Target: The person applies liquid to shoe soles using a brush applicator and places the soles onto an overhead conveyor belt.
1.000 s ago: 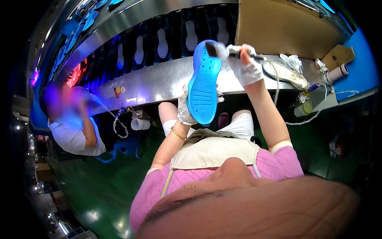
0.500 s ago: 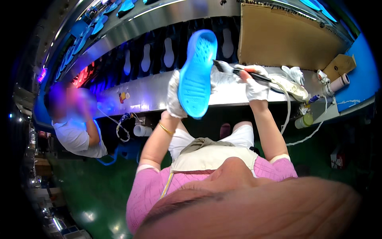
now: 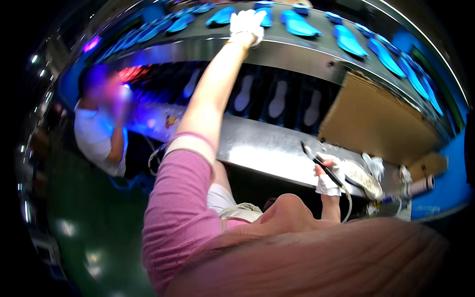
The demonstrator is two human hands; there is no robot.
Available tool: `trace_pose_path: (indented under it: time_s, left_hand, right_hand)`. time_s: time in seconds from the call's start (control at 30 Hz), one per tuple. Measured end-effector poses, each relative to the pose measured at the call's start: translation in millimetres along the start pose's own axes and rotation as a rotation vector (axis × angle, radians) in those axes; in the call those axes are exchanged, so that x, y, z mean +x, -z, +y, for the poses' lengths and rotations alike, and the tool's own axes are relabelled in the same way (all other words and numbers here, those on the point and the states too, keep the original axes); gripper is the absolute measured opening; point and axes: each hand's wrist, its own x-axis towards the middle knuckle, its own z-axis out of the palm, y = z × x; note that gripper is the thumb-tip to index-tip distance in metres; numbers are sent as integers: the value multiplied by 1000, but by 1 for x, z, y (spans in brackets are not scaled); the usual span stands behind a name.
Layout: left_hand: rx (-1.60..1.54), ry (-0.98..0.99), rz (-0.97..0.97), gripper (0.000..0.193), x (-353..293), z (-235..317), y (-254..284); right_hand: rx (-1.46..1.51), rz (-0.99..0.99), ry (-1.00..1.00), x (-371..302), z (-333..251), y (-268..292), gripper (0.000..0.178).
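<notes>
My left arm stretches far up to the upper belt [image 3: 316, 49], where a row of blue shoe soles [image 3: 299, 24] lies. My gloved left hand [image 3: 246, 24] sits on the end of one blue sole [image 3: 267, 18] in that row. The glove covers part of that sole. My gloved right hand [image 3: 326, 182] stays low over the shiny metal bench [image 3: 262, 148], shut on a thin dark brush-like tool [image 3: 316, 161] that points up and to the left.
Another person in a white shirt [image 3: 96, 136] stands at the left by the bench. White soles [image 3: 279, 98] ride the dark lower belt. A brown cardboard sheet [image 3: 368, 119] leans at the right. A smeared dish [image 3: 363, 179], a rag and a pale roll [image 3: 421, 185] lie by my right hand.
My left hand has lifted the blue sole from in front of me up to the top belt. My right hand with the tool has dropped to the bench.
</notes>
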Motion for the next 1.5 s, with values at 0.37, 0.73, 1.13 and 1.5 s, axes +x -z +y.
trace_pose_path:
  time_s: [0.37, 0.73, 1.13, 1.5]
  left_hand:
    - [-269, 35, 4, 49, -63, 36, 134]
    - [-2232, 931, 366, 39, -215, 31, 323]
    - [-2660, 1602, 53, 73, -403, 137, 318]
    - [-2629, 1619, 24, 75, -385, 196, 253]
  right_hand:
    - [-160, -28, -208, 19, 65, 52, 19]
    - [114, -298, -71, -9, -19, 3, 15]
    - [-142, -318, -39, -26, -15, 15, 20]
    - [-66, -235, -654, 8, 23, 43, 23]
